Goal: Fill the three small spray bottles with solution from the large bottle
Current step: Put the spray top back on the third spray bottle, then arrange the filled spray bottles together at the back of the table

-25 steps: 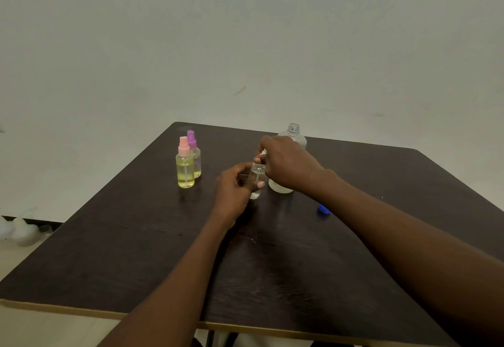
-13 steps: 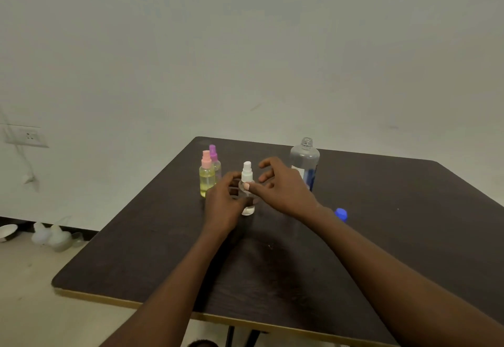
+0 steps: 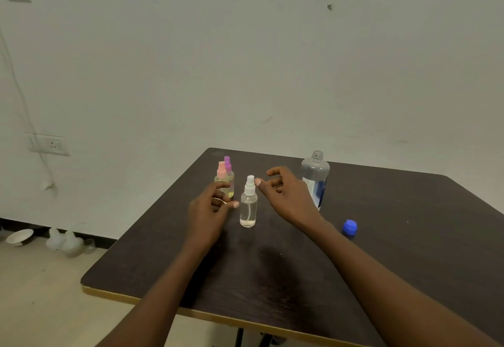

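Observation:
A small clear spray bottle with a white top (image 3: 248, 205) stands upright on the dark table (image 3: 381, 237) between my hands, with only a little liquid at its bottom. My left hand (image 3: 210, 210) hovers just left of it, fingers loosely curled, holding nothing. My right hand (image 3: 286, 194) is just right of its nozzle, fingers relaxed, apart from it. Behind stand a pink-topped spray bottle (image 3: 222, 176) and a purple-topped spray bottle (image 3: 228, 166), both with yellowish liquid. The large uncapped bottle (image 3: 315, 175) stands behind my right hand. Its blue cap (image 3: 350, 227) lies on the table.
The table's near edge (image 3: 191, 310) has a light trim. On the floor at the left sit a white bowl (image 3: 19, 237) and some clear plastic containers (image 3: 65, 241). A wall socket (image 3: 49, 144) is on the wall at the left.
Both hands have let go of the white-topped spray bottle and drawn slightly apart from it. The view has shifted left and up.

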